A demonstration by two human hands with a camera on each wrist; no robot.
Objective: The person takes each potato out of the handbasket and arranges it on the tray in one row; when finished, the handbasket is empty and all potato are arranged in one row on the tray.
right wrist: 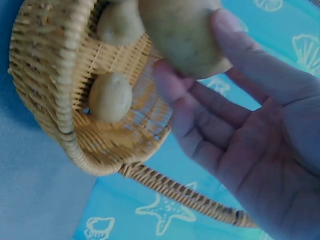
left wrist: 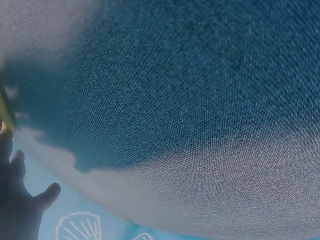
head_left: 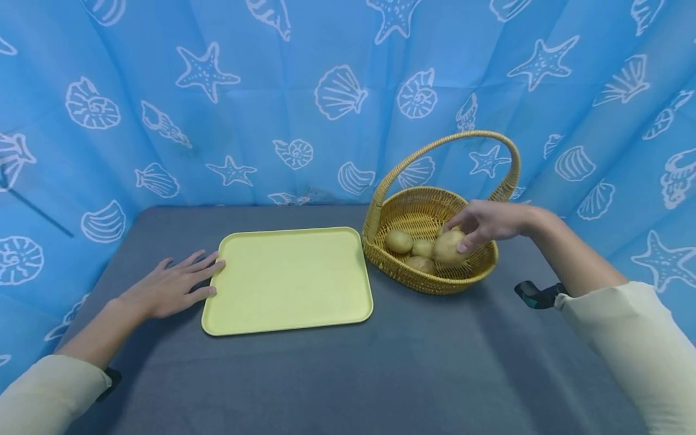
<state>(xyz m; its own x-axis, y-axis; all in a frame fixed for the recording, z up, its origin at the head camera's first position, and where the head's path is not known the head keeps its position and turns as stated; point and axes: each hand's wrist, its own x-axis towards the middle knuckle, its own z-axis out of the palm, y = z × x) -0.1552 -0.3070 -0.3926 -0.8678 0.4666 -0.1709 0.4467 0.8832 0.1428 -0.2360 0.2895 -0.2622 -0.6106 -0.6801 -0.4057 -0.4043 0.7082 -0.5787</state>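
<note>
My right hand [head_left: 486, 223] pinches a large potato [head_left: 449, 248] between thumb and fingers, over the right side of a wicker basket [head_left: 429, 289] with a tall arched handle. The right wrist view shows the same potato [right wrist: 182, 37] between the thumb and fingertips. Several other potatoes lie in the basket, among them a round one [head_left: 399, 241] at the left. My left hand [head_left: 168, 286] has its fingers spread, the fingertips resting on the left rim of a yellow rectangular tray [head_left: 288, 281]. In the left wrist view only part of that hand [left wrist: 20, 200] shows, dark at the lower left corner.
A dark grey-blue cloth [head_left: 348, 380] covers the table. Behind it hangs a blue curtain [head_left: 261, 109] printed with white shells and starfish. The basket stands just right of the tray, its handle [head_left: 446, 142] arching up in front of the curtain.
</note>
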